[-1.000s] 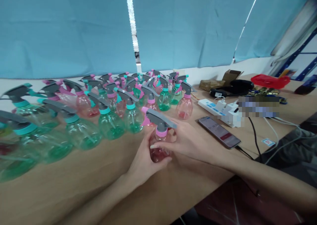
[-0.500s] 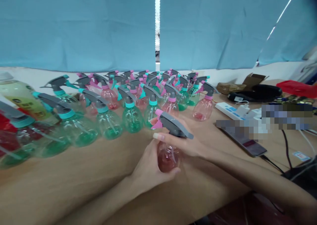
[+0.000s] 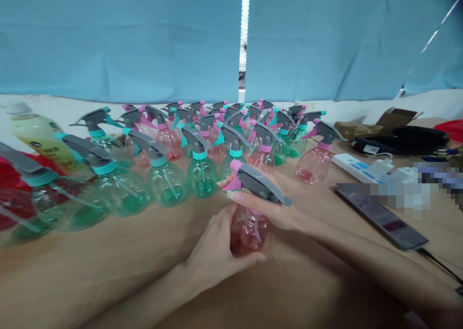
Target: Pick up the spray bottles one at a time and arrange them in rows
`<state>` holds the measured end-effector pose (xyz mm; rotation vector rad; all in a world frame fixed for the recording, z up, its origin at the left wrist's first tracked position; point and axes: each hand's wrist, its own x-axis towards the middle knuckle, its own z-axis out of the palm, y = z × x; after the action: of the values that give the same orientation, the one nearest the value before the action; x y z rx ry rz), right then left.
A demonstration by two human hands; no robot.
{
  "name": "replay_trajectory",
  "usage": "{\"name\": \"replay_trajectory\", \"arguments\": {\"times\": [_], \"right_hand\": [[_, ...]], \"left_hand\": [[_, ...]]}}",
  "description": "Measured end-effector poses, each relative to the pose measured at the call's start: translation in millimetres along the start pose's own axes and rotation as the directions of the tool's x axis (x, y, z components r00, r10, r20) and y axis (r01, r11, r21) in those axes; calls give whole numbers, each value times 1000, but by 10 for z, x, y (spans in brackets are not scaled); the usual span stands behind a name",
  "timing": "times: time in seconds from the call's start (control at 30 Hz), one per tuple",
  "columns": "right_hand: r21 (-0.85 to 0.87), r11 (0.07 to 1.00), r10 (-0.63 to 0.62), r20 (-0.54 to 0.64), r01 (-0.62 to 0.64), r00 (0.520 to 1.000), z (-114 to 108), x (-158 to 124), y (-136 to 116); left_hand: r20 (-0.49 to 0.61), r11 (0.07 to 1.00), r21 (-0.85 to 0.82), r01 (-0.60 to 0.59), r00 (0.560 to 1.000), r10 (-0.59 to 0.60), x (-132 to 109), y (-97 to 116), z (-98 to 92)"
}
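Note:
A small pink spray bottle (image 3: 249, 230) with a grey trigger head (image 3: 258, 184) stands on the wooden table (image 3: 108, 261) in front of me. My left hand (image 3: 217, 252) wraps round the bottle's body from the left. My right hand (image 3: 269, 208) grips the neck and trigger head from the right. Behind it stand several green and pink spray bottles (image 3: 202, 174) in rows.
A yellow-green labelled bottle (image 3: 43, 141) lies at the far left. To the right are a white power strip (image 3: 361, 167), a phone (image 3: 379, 218) on a cable, and a black pouch (image 3: 405, 138). Blue curtains (image 3: 144, 39) hang behind the table.
The view has swung left, so the bottle and both hands sit further right and lower. My right hand has moved up from the bottle's body to its neck and trigger head.

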<state>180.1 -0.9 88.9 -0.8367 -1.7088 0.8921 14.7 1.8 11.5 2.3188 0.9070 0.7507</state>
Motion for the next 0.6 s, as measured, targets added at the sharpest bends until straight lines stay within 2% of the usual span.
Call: {"name": "replay_trajectory", "arguments": {"times": [0.13, 0.3, 0.43, 0.6], "right_hand": [[-44, 999, 26, -23, -27, 999, -84, 32, 33], [-168, 985, 25, -102, -42, 994, -273, 31, 181], [-216, 976, 19, -112, -43, 993, -379, 40, 208], [-225, 974, -29, -135, -2, 990, -396, 48, 198]], "left_hand": [[42, 987, 159, -4, 999, -3, -27, -114, -51], [74, 927, 374, -5, 997, -24, -59, -247, -89], [124, 895, 444, -46, 992, -10, -64, -262, -88], [156, 867, 494, -65, 988, -15, -59, -250, -78]]}}
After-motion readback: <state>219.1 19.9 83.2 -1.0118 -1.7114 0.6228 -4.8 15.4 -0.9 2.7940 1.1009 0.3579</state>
